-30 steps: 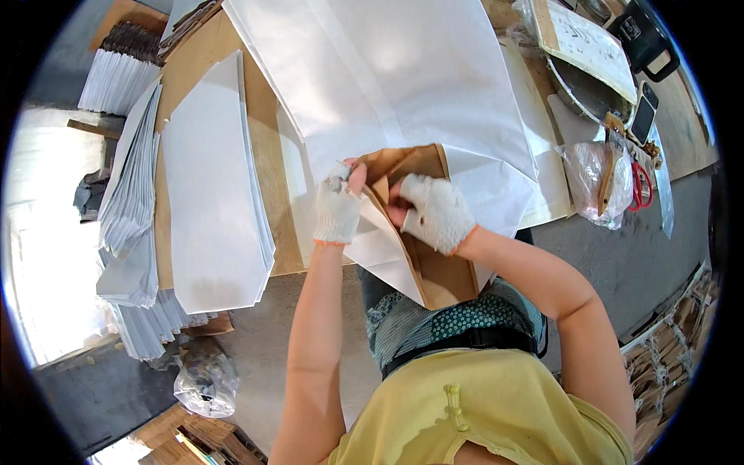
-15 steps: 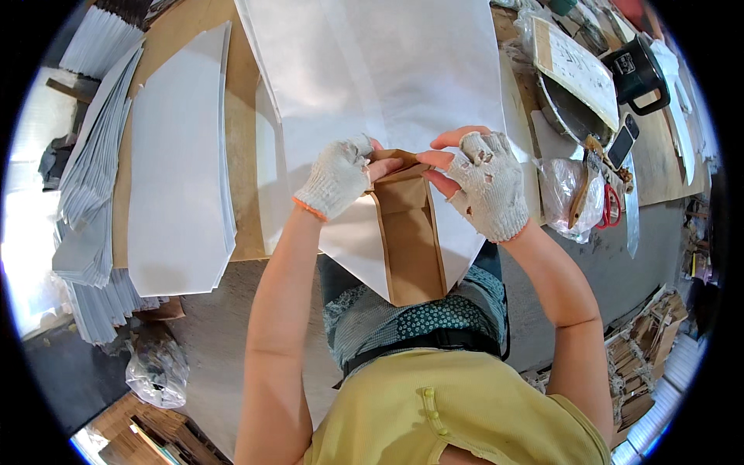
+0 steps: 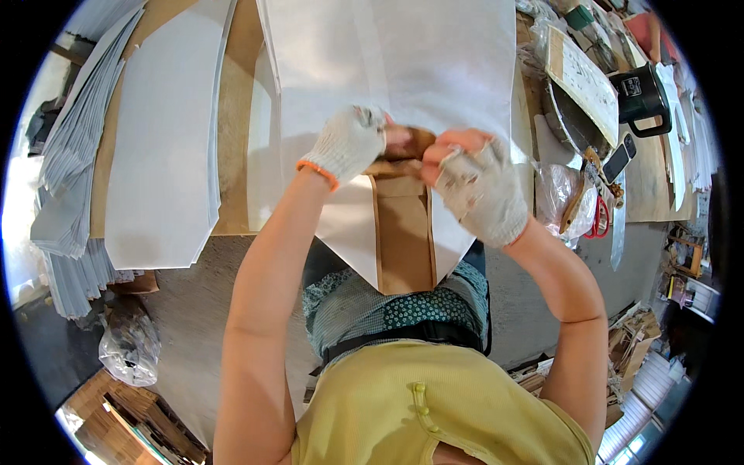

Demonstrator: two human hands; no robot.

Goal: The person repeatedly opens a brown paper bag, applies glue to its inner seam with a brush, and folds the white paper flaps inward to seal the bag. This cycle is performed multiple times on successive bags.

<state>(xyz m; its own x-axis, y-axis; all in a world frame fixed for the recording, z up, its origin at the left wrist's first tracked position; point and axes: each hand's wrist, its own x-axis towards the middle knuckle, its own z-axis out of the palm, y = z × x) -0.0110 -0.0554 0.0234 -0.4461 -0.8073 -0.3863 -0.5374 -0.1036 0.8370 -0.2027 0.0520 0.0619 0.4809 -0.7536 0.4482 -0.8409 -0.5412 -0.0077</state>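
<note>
A large white paper piece (image 3: 403, 58) lies on the table before me, its pointed near end overhanging the front edge toward my lap. Down the middle of that end runs a brown paper panel (image 3: 405, 244) with raised folded sides. My left hand (image 3: 353, 143), in a worn white knit glove with bare fingertips, pinches the upper brown paper flap (image 3: 418, 142) from the left. From the right, my right hand (image 3: 479, 186), gloved alike with holes in the knit, is closed on the same flap. The fingertips and flap are smeared by motion.
Stacked white paper pieces (image 3: 163, 139) lie at the left, with a fanned pile (image 3: 81, 147) beyond. At the right stand a metal bowl (image 3: 564, 116) under a board, a black mug (image 3: 642, 101), a phone (image 3: 618, 159), a brush (image 3: 575, 205) and red-handled scissors (image 3: 599, 217).
Both hands have lifted the brown flap slightly away from me, and my right fingers have curled in tighter on it. The whole view has shifted a little.
</note>
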